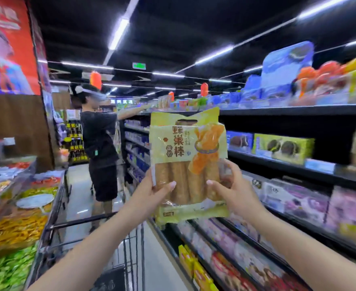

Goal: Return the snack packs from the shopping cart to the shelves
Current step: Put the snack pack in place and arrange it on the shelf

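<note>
1. Both hands, left hand [152,192] and right hand [234,190], grip the yellow plastic pack of long brown bread sticks [188,164] by its lower sides, upright at chest height.
2. Its long axis stands vertical; the dark store shelves [288,111] lie to the right, nearer the right hand.
3. Large characters read 蜂巢棒; smaller print is illegible.
4. Below, the black wire shopping cart [131,238].

Dark ceiling [173,38] with strip lights [118,34], pale aisle floor [78,185].
</note>
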The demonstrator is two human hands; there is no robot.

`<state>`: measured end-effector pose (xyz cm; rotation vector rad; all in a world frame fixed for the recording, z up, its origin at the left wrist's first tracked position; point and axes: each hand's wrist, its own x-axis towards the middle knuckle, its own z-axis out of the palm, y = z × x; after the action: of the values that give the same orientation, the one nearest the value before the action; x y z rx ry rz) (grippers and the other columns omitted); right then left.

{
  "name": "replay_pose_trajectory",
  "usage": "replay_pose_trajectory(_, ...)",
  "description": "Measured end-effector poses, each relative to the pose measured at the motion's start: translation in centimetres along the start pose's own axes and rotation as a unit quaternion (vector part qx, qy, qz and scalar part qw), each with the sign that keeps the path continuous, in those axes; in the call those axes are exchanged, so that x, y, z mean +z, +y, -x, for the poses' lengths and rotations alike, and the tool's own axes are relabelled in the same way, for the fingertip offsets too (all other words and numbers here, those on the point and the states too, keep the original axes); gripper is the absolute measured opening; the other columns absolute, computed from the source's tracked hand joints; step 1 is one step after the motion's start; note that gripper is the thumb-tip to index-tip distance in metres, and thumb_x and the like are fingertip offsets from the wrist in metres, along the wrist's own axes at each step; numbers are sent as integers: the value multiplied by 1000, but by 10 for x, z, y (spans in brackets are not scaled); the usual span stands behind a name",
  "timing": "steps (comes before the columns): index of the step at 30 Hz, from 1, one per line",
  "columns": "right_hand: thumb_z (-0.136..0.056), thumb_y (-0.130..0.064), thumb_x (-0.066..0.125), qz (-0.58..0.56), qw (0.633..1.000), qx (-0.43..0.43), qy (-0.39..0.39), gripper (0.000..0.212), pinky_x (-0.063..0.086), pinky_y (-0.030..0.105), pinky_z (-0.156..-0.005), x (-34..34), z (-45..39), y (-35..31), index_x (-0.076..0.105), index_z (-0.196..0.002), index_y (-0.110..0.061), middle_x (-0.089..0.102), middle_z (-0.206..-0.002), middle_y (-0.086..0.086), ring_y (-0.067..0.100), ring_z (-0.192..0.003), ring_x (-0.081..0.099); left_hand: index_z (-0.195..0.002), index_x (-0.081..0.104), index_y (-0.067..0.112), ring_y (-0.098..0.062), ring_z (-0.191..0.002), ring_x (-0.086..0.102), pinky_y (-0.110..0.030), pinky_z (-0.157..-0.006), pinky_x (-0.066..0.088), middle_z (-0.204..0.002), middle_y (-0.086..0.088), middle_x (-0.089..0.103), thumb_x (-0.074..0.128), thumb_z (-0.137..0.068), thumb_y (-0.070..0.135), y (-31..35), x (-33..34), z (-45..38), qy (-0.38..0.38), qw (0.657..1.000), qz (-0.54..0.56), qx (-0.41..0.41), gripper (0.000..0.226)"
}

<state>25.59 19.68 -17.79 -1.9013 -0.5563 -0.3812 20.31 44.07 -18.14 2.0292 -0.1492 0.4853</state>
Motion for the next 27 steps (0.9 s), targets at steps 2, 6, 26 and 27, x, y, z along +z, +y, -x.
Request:
replay_pose_trajectory(2, -70, -64, 66, 17, 999, 9, 28, 66, 53, 46, -84, -36, 10, 0, 33, -127, -53, 68, -106, -17, 7, -97, 65, -129, 49, 43, -10, -114, 58, -42, -99, 48, -124, 8, 59, 58, -64, 86, 17, 24, -12, 2, 999, -35, 24, 78)
replay_pose_trajectory(6, -79, -48, 71, 66, 994, 37, 84, 66, 53, 39, -85, -106, 38, 2, 35, -134, -43, 66, -104, -19, 4, -95, 64, -121, 52, 41, -3, -99, 52, -24, -82, 46, -108, 9, 49, 57, -73, 74, 66, 81, -15, -10, 992, -95, 78, 58)
replay_pose_trajectory(26, -87, -44, 64, 176, 949, 138, 221, 75, 49, 39, -95, -357, 215, 21, 17, -146, -41, 48, -139, -7, 14, -122, 52, -135, 35, 49, 10, -106, 53, -17, -79, 44, -112, 43, 53, 70, -74, 56, 222, 329, 72, -133, 974, 77, 167, 71)
replay_pose_trajectory(27, -87, -43, 64, 182, 948, 136, 222, 76, 48, 36, -95, -363, 218, 20, 17, -146, -40, 47, -141, -6, 14, -124, 50, -139, 31, 48, 16, -103, 52, -16, -76, 43, -112, 46, 52, 73, -75, 51, 224, 337, 75, -123, 974, 96, 164, 76)
